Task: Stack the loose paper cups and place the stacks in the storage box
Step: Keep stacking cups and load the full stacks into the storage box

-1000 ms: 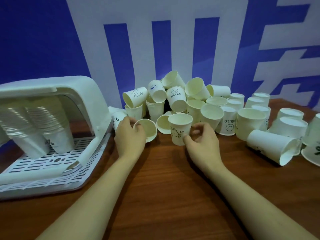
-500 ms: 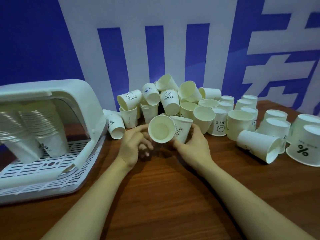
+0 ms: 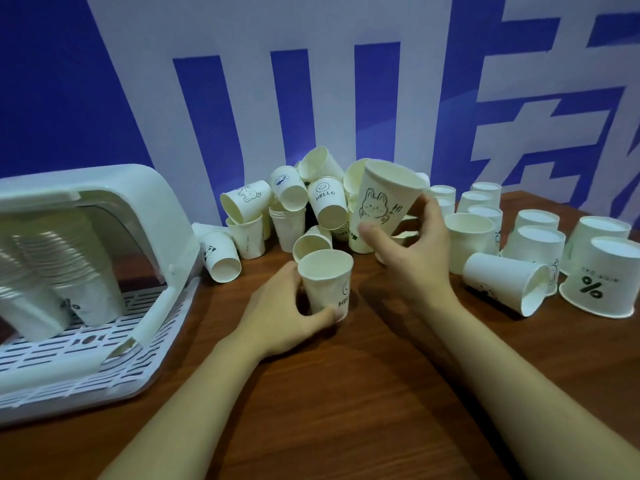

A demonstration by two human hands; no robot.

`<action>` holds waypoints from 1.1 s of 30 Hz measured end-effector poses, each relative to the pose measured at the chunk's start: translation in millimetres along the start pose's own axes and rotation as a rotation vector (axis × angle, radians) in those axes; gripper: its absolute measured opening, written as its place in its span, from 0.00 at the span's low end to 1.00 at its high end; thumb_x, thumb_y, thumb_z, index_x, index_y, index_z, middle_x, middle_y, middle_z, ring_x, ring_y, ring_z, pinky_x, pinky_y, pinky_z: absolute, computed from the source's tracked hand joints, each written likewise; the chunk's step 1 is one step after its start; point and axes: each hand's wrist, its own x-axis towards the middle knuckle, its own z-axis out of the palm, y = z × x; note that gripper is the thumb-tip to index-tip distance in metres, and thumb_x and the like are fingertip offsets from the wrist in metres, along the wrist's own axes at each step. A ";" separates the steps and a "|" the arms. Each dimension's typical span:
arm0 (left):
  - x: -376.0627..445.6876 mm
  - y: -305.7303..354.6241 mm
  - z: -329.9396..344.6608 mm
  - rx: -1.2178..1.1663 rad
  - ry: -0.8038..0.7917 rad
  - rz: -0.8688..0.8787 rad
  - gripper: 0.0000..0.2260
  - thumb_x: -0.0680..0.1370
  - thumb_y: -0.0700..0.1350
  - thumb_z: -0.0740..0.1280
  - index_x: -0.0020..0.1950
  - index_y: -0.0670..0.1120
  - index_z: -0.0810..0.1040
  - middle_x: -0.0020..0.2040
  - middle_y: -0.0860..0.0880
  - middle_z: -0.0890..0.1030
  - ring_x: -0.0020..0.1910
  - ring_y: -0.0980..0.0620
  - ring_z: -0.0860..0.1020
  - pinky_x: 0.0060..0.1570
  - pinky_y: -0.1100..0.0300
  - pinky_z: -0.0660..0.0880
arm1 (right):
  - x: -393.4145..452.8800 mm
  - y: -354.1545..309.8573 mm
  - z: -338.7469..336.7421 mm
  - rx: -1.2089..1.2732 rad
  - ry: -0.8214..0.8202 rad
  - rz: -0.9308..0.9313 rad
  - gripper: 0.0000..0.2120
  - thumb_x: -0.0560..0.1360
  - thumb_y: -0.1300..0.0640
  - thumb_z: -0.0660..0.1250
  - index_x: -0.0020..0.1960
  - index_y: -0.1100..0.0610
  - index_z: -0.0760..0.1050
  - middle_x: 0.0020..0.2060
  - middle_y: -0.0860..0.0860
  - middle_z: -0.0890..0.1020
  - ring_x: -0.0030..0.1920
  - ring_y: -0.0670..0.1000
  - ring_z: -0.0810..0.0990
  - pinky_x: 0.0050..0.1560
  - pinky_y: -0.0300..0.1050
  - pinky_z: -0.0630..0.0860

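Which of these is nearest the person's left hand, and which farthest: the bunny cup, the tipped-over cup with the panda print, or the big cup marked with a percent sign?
Seen from the head camera, from the left hand:
1. White paper cup with a bunny drawing, up and right, gripped by the right hand.
2. Tipped-over white paper cup with a panda print, on the left; nearly as close, hard to separate.
3. Large upturned white paper cup marked with a percent sign, far right.

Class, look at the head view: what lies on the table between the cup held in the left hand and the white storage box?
One paper cup on its side, mouth toward the camera; otherwise bare wood between the held cup in the left hand and the storage box.
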 end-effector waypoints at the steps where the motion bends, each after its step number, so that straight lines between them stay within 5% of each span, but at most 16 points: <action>1: 0.9 0.2 0.7 0.017 -0.020 0.016 0.32 0.67 0.70 0.73 0.68 0.63 0.71 0.60 0.63 0.79 0.58 0.61 0.78 0.57 0.54 0.78 | 0.7 -3.2 -0.5 0.011 -0.023 -0.020 0.26 0.66 0.50 0.80 0.61 0.48 0.74 0.52 0.44 0.84 0.49 0.41 0.82 0.46 0.39 0.78; 5: 2.6 -1.0 0.3 0.090 -0.086 0.023 0.28 0.69 0.72 0.69 0.65 0.62 0.73 0.56 0.60 0.79 0.55 0.59 0.76 0.56 0.51 0.78 | -5.5 -0.5 8.8 -0.027 -0.202 -0.045 0.29 0.66 0.48 0.80 0.64 0.49 0.74 0.55 0.46 0.84 0.56 0.48 0.83 0.55 0.54 0.81; 12: 8.3 -8.3 4.5 0.049 -0.148 0.130 0.22 0.72 0.68 0.71 0.64 0.63 0.75 0.59 0.62 0.81 0.59 0.55 0.78 0.57 0.49 0.78 | -17.7 16.0 17.1 -0.120 -0.372 0.003 0.35 0.66 0.46 0.80 0.69 0.49 0.71 0.61 0.43 0.82 0.60 0.43 0.81 0.62 0.55 0.79; 17: 9.3 -12.2 6.0 0.038 -0.152 0.105 0.25 0.71 0.72 0.67 0.64 0.64 0.75 0.59 0.63 0.80 0.56 0.56 0.75 0.58 0.48 0.76 | -19.9 18.8 13.5 -0.084 -0.413 0.021 0.39 0.64 0.41 0.80 0.71 0.43 0.68 0.64 0.38 0.78 0.63 0.40 0.78 0.64 0.42 0.76; 21: 7.3 -7.1 2.9 0.009 -0.143 0.079 0.28 0.69 0.74 0.67 0.65 0.64 0.75 0.57 0.62 0.79 0.54 0.60 0.72 0.55 0.53 0.75 | -21.6 18.9 10.9 -0.070 -0.435 0.017 0.37 0.69 0.43 0.75 0.73 0.42 0.65 0.62 0.41 0.76 0.59 0.32 0.76 0.55 0.24 0.70; 25: 5.4 -4.4 0.7 -0.015 -0.135 0.079 0.29 0.68 0.75 0.66 0.64 0.64 0.76 0.56 0.62 0.80 0.52 0.62 0.72 0.53 0.54 0.74 | -20.7 25.7 15.6 -0.096 -0.388 -0.012 0.26 0.76 0.37 0.64 0.71 0.45 0.71 0.61 0.42 0.79 0.62 0.38 0.78 0.62 0.37 0.74; 28: 5.9 -4.0 1.7 0.009 -0.128 0.087 0.27 0.69 0.74 0.69 0.62 0.61 0.77 0.53 0.59 0.80 0.50 0.60 0.73 0.51 0.55 0.75 | -21.5 31.8 19.5 -0.160 -0.379 -0.071 0.16 0.83 0.44 0.57 0.63 0.47 0.77 0.59 0.44 0.81 0.62 0.40 0.77 0.67 0.49 0.73; 33: 6.1 -1.1 3.0 0.015 -0.098 0.073 0.17 0.72 0.68 0.73 0.56 0.63 0.74 0.45 0.63 0.75 0.46 0.64 0.72 0.41 0.65 0.66 | -25.7 32.8 21.5 -0.331 -0.386 -0.052 0.24 0.80 0.35 0.49 0.66 0.40 0.76 0.65 0.43 0.72 0.68 0.45 0.66 0.74 0.48 0.61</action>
